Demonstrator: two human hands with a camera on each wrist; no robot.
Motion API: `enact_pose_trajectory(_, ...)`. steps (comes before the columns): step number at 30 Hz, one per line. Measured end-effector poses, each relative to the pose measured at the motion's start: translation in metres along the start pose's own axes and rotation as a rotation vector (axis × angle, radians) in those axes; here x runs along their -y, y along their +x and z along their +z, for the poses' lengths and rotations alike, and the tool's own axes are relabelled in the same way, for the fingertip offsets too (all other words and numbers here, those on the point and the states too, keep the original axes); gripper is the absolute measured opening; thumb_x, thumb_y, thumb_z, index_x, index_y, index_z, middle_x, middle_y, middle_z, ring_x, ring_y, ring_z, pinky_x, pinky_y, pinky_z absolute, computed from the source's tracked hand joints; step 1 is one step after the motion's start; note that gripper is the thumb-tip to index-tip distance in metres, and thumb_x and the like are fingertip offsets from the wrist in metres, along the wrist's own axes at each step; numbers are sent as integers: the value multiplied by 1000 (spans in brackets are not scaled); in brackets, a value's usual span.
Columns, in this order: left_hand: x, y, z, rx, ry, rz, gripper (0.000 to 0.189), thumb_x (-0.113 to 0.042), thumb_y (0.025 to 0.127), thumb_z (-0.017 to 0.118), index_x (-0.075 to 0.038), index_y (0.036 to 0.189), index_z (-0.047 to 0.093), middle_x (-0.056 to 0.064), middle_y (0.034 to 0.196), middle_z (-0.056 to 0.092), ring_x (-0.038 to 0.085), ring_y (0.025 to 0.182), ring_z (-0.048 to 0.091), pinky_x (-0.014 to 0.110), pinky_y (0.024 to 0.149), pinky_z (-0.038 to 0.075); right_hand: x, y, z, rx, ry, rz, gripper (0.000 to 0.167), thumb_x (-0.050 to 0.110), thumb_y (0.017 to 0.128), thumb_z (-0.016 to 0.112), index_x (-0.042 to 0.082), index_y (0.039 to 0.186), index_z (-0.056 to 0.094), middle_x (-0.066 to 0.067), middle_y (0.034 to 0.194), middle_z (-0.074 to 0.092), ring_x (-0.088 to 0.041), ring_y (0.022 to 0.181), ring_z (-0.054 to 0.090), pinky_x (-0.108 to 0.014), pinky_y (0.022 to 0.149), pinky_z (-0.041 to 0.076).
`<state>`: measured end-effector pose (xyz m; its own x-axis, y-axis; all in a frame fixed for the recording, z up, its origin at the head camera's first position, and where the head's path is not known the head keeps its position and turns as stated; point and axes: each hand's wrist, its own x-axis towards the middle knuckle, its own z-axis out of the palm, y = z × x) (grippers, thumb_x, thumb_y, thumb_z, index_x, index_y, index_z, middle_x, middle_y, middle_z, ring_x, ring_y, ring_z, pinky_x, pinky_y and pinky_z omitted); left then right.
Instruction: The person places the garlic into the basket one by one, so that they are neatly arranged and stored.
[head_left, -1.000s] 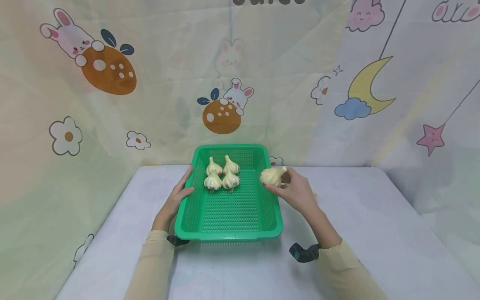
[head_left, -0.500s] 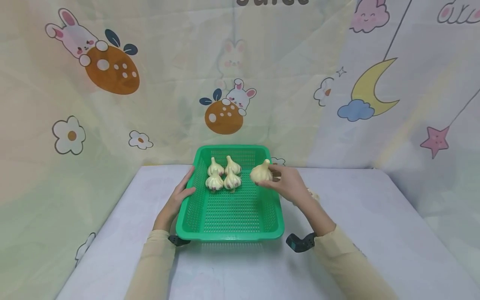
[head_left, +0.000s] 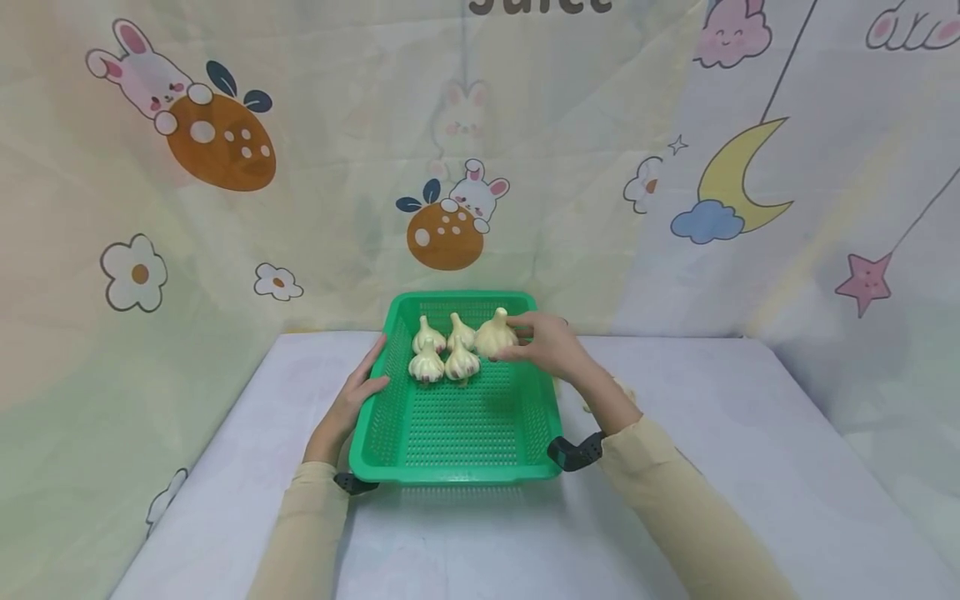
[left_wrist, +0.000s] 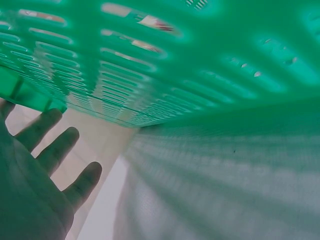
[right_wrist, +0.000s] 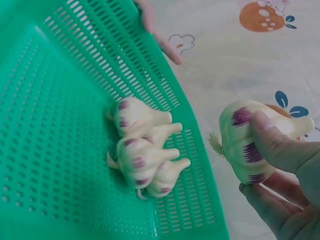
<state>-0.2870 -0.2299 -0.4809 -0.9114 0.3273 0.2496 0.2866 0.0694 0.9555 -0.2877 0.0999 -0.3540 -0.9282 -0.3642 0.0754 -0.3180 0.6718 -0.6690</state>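
Note:
My right hand (head_left: 551, 342) pinches a garlic bulb (head_left: 496, 336) between thumb and fingers, over the far right part of a green plastic basket (head_left: 450, 475). In the right wrist view this garlic bulb (right_wrist: 245, 135) shows purple streaks and a root tuft, its stem pointing right. Several other garlic bulbs (head_left: 461, 360) stand close together in the basket's far left part. My left hand (head_left: 348, 408) rests at the basket's left side, thumb and index tip over the rim. In the left wrist view its other fingers (left_wrist: 60, 147) are straight and spread beside the slotted wall.
Pale objects (head_left: 622, 392), mostly hidden by my right forearm, lie on the white-covered table (head_left: 750, 450) right of the basket. A printed cloth (head_left: 337, 167) hangs behind the table. Each wrist wears a dark camera (head_left: 576, 452).
My right hand has carried its garlic bulb left, from the basket's right rim to beside the other bulbs, and its stem has turned upright. The left hand and basket stay in place.

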Motion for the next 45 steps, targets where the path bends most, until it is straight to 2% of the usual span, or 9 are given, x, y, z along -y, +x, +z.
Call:
enact_pose_trajectory(10,2,0,1,3,14,9,64,-13,98,38,-23,154,10,1,162,3,28,148,3,56,116,8,-3,28,24,74,171,50,62,26,79,77,7,134,55,-12,135,56,-29,119,59,-41,93,51)
enact_pose_trajectory(22,0,1,4,8,-2,13,64,-11,98,37,-22,155,9,1,162,2,29,148,2,56,116,9,-9,40,58,131,281,55,50,21,81,76,10,127,62,-7,137,56,-27,119,58,-41,96,49)
enact_pose_trajectory(31,-1,0,1,9,-5,15,64,-11,98,37,-22,155,9,0,161,2,28,148,3,56,116,10,-7,41,65,177,259,88,47,24,79,78,10,122,66,-5,128,63,-24,130,47,-43,103,43)
enact_pose_trajectory(38,0,0,-1,2,3,7,64,-11,97,38,-23,154,10,-1,161,3,27,148,2,55,116,8,-11,43,75,215,179,114,43,28,77,79,13,116,70,-2,121,67,-22,120,56,-40,100,45)
enact_pose_trajectory(45,2,-1,-1,-6,5,6,65,-12,97,38,-22,155,10,0,162,3,27,148,2,55,116,8,-9,44,80,243,112,146,48,30,76,80,12,118,69,-5,118,68,-23,115,60,-36,95,49)
